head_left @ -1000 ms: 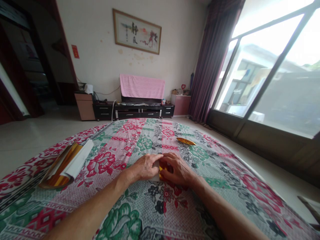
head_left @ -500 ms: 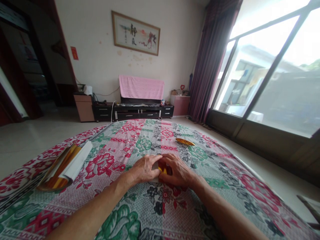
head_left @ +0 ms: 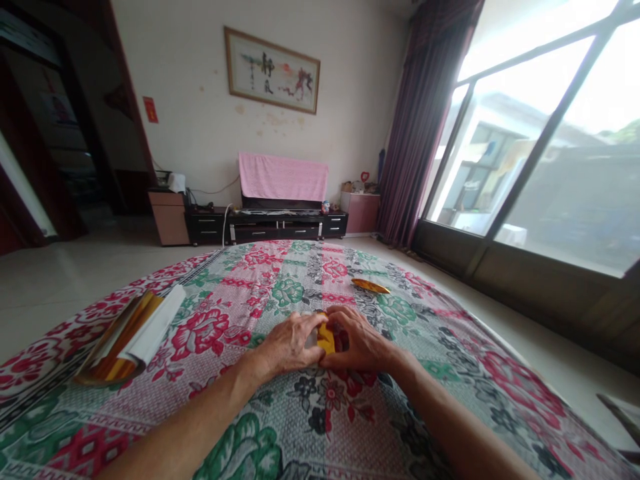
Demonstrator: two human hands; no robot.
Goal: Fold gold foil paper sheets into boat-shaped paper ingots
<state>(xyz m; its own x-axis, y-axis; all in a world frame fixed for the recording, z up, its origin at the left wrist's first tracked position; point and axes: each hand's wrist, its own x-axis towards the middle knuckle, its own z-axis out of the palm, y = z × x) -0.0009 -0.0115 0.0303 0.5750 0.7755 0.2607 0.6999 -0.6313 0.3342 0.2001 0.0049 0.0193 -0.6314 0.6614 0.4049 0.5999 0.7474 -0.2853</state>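
Observation:
My left hand [head_left: 295, 343] and my right hand [head_left: 359, 341] meet over the flowered cloth with curved fingers. Between them is a small piece of shiny gold paper [head_left: 326, 339], gripped from both sides by fingertips and thumbs. A greyish patch shows at its left side, and much of the paper is hidden by the fingers. Farther off, a narrow boat-shaped piece of folded gold paper [head_left: 370, 286] lies on the cloth. To the left rests a loosely curled stack of gold paper sheets [head_left: 120, 340], with pale undersides showing.
A flowered tablecloth [head_left: 240, 427] covers the round table. Beyond it stands a low black TV cabinet [head_left: 275, 227] with a pink cloth [head_left: 283, 177] draped over the screen. A purple curtain [head_left: 405, 147] and large windows line the right side.
My fingers have shifted around the gold paper, and more of its yellow-gold surface now shows between them. The boat-shaped piece and the stack have stayed in place.

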